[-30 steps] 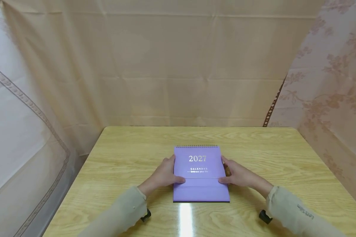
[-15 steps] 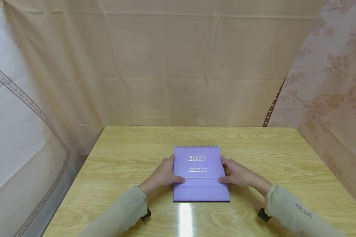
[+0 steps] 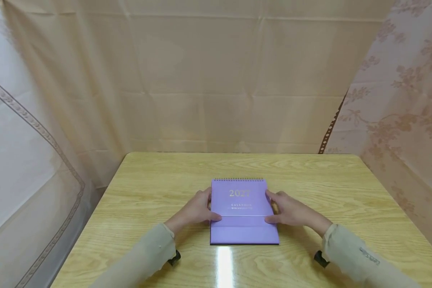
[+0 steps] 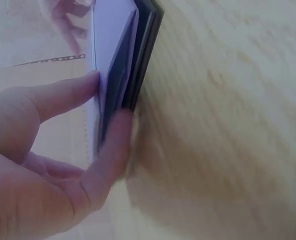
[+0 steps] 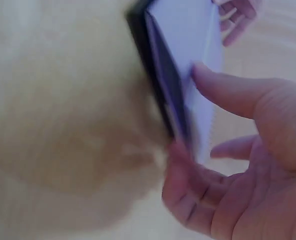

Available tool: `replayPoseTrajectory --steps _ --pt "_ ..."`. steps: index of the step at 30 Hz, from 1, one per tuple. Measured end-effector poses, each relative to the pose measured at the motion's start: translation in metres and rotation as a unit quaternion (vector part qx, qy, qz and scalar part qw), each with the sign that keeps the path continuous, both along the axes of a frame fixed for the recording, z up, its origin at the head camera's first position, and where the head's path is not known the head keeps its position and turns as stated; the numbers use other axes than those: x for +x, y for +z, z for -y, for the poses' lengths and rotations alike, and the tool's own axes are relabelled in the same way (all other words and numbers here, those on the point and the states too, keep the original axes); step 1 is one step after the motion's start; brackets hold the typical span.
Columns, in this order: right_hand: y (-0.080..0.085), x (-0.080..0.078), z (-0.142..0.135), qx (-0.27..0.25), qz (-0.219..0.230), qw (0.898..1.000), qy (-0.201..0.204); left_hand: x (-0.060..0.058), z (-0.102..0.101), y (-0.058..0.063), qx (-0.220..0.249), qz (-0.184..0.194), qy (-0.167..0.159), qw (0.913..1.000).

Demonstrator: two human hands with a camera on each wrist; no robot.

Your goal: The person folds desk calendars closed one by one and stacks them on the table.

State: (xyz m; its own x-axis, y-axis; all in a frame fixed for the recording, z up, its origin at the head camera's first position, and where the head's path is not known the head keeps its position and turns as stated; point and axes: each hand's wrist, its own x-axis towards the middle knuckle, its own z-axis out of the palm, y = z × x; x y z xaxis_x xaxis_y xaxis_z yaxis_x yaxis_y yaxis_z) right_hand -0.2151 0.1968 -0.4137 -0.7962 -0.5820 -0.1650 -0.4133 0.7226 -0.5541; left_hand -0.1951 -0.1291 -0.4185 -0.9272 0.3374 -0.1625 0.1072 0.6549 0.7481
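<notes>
A purple desk calendar marked 2027, with a spiral binding along its far edge, sits on the wooden table between both hands. My left hand pinches its left edge, thumb on the purple front. On the opposite edge, my right hand does the same, thumb near the cover's horizontal line. In the left wrist view, the calendar's side shows a gap between purple layers and a dark base. A fingertip meets that base's edge. The right wrist view shows the calendar between thumb and curled fingers. Some fingertips are hidden behind it.
The wood-grain table reaches back to a hanging beige cloth. A white curtain hangs on the left, a floral one on the right. Dark bands show below both sleeves.
My left hand has drawn slightly to the left, its thumb covering less of the calendar. The calendar's spiral edge is slightly lower. My right hand has barely moved.
</notes>
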Motion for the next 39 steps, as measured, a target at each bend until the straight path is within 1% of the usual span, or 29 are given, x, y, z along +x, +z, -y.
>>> replayPoseTrajectory --steps 2,4,7,9,12,14,17,19,23,27,32,36,39 --pt "0.008 0.001 -0.003 0.018 -0.023 1.0 0.006 0.0 0.002 0.003 -0.042 -0.02 -0.006 0.9989" --pt "0.013 0.002 -0.005 0.036 -0.053 0.998 0.019 0.001 0.003 0.006 -0.092 -0.051 -0.022 0.9942" --pt "0.016 0.003 -0.007 0.055 -0.08 0.994 0.055 0.001 0.005 0.011 -0.138 -0.083 -0.065 0.9849" --pt "0.014 0.004 -0.008 0.065 -0.083 0.992 0.076 0.002 0.006 0.013 -0.157 -0.096 -0.103 0.9775" --pt "0.01 0.004 -0.008 0.07 -0.079 0.99 0.095 0.004 0.007 0.013 -0.173 -0.096 -0.149 0.9688" --pt "0.007 0.004 -0.007 0.065 -0.076 0.99 0.099 0.005 0.008 0.01 -0.184 -0.094 -0.171 0.9633" --pt "0.004 0.004 -0.006 0.051 -0.062 0.991 0.104 0.005 0.01 0.007 -0.203 -0.102 -0.193 0.9546" --pt "0.003 0.004 -0.005 0.044 -0.049 0.992 0.108 0.004 0.012 0.005 -0.218 -0.109 -0.199 0.9493" --pt "0.0 0.005 -0.004 0.038 -0.03 0.993 0.106 0.002 0.014 0.007 -0.231 -0.11 -0.204 0.945" --pt "-0.001 0.004 -0.002 0.038 -0.035 0.993 0.103 0.001 0.014 0.011 -0.242 -0.102 -0.203 0.9432" --pt "0.001 0.005 0.001 0.035 -0.043 0.994 0.095 0.001 0.012 0.015 -0.246 -0.099 -0.2 0.9433" --pt "0.0 0.007 0.001 0.037 -0.036 0.995 0.084 0.002 0.009 0.013 -0.246 -0.101 -0.204 0.9422" --pt "0.0 0.007 0.001 0.037 -0.04 0.995 0.086 0.002 0.008 0.011 -0.251 -0.098 -0.203 0.9413"
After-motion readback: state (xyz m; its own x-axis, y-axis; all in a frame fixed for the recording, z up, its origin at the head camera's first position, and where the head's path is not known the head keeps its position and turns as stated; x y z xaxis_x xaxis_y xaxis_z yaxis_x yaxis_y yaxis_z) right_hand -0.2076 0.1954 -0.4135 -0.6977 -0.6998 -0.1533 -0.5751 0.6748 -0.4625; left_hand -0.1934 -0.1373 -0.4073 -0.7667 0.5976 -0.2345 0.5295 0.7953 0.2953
